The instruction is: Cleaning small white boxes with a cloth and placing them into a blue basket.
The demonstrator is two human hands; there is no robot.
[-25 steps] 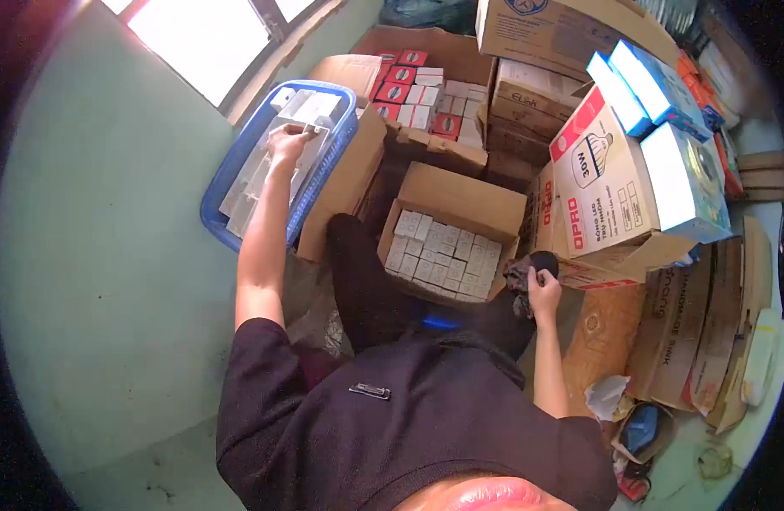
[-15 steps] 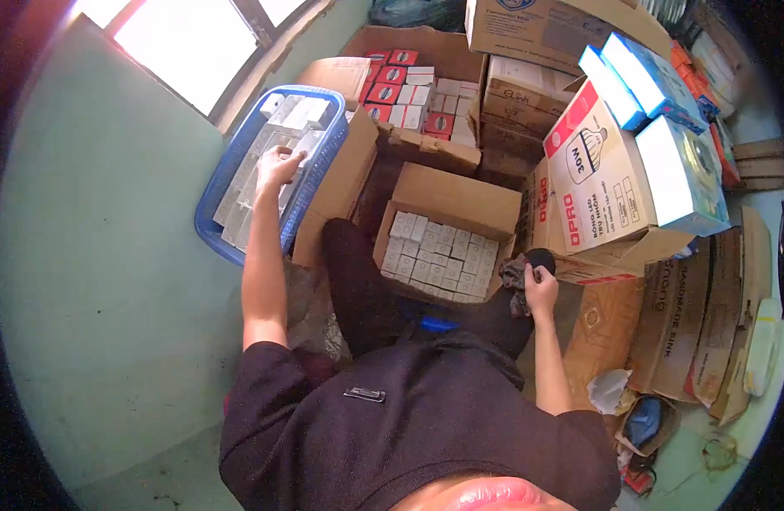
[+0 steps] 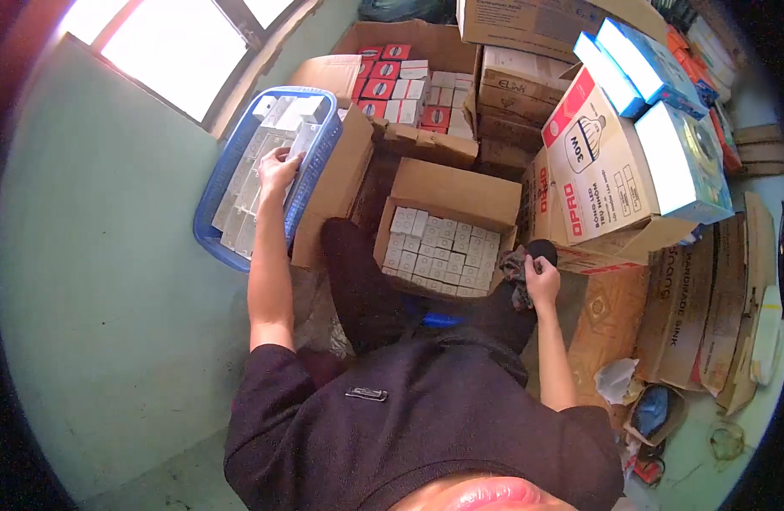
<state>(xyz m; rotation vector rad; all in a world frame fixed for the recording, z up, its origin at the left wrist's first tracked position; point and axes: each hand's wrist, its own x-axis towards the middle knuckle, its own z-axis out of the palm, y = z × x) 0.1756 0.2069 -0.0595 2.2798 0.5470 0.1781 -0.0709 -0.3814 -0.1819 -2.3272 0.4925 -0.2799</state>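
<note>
Downward, the head view shows a person in a black short-sleeved top [image 3: 409,413], their knees spread around an open cardboard carton [image 3: 456,194]. Inside the carton, small white boxes [image 3: 443,255] are packed upright in close rows, with its back flap raised.

To the left, a blue plastic basket [image 3: 322,153] with mesh sides holds many small pale boxes [image 3: 241,196], most of them laid lengthwise. The left hand [image 3: 277,169] reaches into the basket, its fingers bent and the fingertips at a whitish box [image 3: 303,139] near the right wall; whether they are clamped on it, I cannot tell. The right hand [image 3: 542,283], over the person's right knee, is closed on a crumpled dark cloth [image 3: 516,266], just beside the carton's right edge.

Behind the carton, a larger carton [image 3: 426,140] contains red-and-white boxes [image 3: 379,88]. On the right, a tall brown carton printed with a light bulb [image 3: 598,162] leans at an angle, with blue-and-white boxes [image 3: 683,170] on and against it. Flattened cardboard [image 3: 690,315] stands farther right. A pale green wall [image 3: 128,255] fills the left side, below a bright window [image 3: 175,55].
</note>
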